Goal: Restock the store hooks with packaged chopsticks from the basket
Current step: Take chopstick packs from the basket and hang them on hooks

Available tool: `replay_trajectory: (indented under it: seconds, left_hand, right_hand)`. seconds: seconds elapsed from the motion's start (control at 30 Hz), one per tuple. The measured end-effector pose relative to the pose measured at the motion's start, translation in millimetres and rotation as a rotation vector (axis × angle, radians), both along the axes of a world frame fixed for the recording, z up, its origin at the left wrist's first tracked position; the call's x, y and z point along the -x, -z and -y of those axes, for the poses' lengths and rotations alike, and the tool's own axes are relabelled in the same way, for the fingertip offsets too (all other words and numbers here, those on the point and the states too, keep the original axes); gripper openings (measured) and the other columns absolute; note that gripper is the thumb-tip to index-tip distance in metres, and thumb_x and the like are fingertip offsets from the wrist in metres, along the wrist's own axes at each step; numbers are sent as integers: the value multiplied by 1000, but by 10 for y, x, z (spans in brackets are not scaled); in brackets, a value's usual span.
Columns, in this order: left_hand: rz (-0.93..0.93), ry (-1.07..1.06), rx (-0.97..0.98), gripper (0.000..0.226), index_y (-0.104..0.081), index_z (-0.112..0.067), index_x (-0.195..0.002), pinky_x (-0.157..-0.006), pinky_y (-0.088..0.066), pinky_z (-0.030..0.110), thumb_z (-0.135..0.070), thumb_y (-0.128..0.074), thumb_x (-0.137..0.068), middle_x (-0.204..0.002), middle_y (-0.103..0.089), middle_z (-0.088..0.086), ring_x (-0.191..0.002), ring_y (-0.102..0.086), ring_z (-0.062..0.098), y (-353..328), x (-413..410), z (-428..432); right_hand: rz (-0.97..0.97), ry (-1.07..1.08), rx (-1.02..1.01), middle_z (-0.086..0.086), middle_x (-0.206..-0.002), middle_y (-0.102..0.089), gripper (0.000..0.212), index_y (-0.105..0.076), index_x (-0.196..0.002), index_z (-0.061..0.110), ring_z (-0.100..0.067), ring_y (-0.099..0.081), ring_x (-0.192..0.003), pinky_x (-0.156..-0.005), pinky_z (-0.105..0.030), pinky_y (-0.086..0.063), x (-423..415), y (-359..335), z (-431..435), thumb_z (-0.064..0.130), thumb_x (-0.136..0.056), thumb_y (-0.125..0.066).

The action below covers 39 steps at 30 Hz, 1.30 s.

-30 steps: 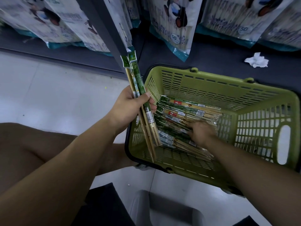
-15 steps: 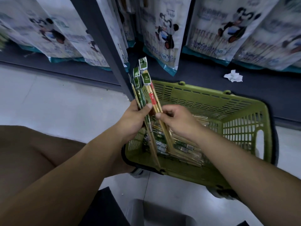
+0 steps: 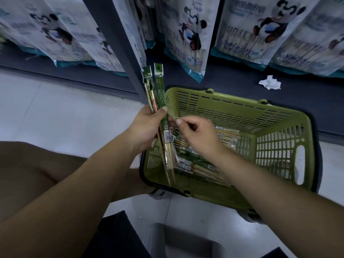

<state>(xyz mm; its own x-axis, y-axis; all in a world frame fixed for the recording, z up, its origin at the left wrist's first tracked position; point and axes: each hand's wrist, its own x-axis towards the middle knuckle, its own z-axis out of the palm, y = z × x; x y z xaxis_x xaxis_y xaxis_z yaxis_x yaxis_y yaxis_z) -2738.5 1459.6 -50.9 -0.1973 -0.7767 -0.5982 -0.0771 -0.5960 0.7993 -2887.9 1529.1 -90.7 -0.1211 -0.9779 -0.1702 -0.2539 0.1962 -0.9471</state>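
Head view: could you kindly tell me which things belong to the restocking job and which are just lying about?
Job: held chopstick packs, in the left hand; basket packs; green basket; right hand.
Lying about: crumpled tissue; hanging panda bags.

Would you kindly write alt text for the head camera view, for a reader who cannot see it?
The left hand grips a bundle of packaged chopsticks upright by a green basket, while the right hand, fingers curled, sits just beside the bundle. More chopstick packs lie in the basket on the floor, below hanging panda-printed bags.
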Motion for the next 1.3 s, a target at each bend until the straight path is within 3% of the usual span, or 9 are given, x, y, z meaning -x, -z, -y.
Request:
replay_trajectory:
  seconds: [0.13, 0.23, 0.3, 0.47, 0.63, 0.77, 0.9, 1.1, 1.3]
  left_hand:
    - [54, 89, 103, 6, -50, -2, -110, -72, -64, 44, -7, -48, -108, -80, -60, 13, -79, -71, 26, 44, -66, 14]
    - [64, 147, 169, 2, -47, -7, -106, -72, -64, 50, -5, -49, -107, -83, -61, 17, -77, -71, 30, 61, -121, 53]
    - [46, 131, 166, 5, -47, -7, -108, -71, -64, 50, -5, -51, -106, -85, -62, 19, -74, -71, 30, 70, -141, 55]
    - [-28, 53, 97, 6, -51, -5, -99, -68, -62, 48, -4, -52, -105, -76, -63, 14, -68, -68, 32, 128, -143, 61]
    - [-67, 60, 71, 5, -53, -4, -100, -69, -60, 45, -4, -52, -105, -76, -64, 13, -70, -68, 32, 171, -163, 84]
    - [-81, 54, 57, 4, -54, -4, -101, -70, -61, 46, -5, -53, -105, -77, -65, 13, -72, -69, 32, 187, -181, 95]
    - [-98, 53, 66, 2, -53, -4, -103, -69, -62, 46, -4, -51, -105, -76, -64, 13, -70, -68, 32, 184, -178, 86]
    - [-96, 51, 55, 3, -51, -4, -108, -67, -62, 43, -5, -51, -105, -75, -66, 11, -69, -69, 30, 177, -178, 95]
    - [-80, 28, 23, 6, -48, -8, -109, -64, -62, 41, -7, -52, -105, -73, -67, 9, -66, -66, 24, 154, -106, 74]
  right_hand:
    - [-205, 39, -130, 15, -72, -65, 14, -70, -90, 29, -3, -58, -63, -56, -25, -46, 150, 504, -115, 31, -100, -61]
    - [-535, -270, -498, -3, -113, -70, 29, -66, -124, 20, -18, -65, -93, -76, -29, -51, 368, 941, -316, 32, -98, -64]
    - [-683, -424, -596, -8, -131, -63, 46, -57, -137, 19, -26, -60, -112, -85, -30, -48, 455, 1113, -471, 36, -95, -68]
    - [-765, -388, -587, -9, -142, -55, 68, -46, -146, 22, -30, -50, -128, -98, -38, -48, 435, 1302, -571, 39, -87, -76]
    - [-875, -447, -568, -9, -137, -58, 54, -55, -134, 17, -28, -52, -126, -98, -36, -48, 394, 1381, -527, 33, -87, -76]
    - [-954, -459, -524, -8, -131, -60, 40, -59, -128, 18, -26, -56, -119, -87, -35, -51, 377, 1390, -546, 25, -90, -71]
    - [-959, -544, -519, -7, -117, -64, 37, -60, -124, 19, -23, -59, -107, -72, -31, -45, 399, 1410, -551, 30, -91, -71]
    - [-851, -515, -487, 1, -99, -53, 27, -67, -115, 21, -21, -56, -99, -70, -28, -35, 583, 1345, -489, 41, -97, -62]
    - [-442, -296, -358, 9, -80, -60, 15, -65, -107, 25, -9, -57, -71, -54, -25, -35, 589, 814, -219, 37, -99, -62]
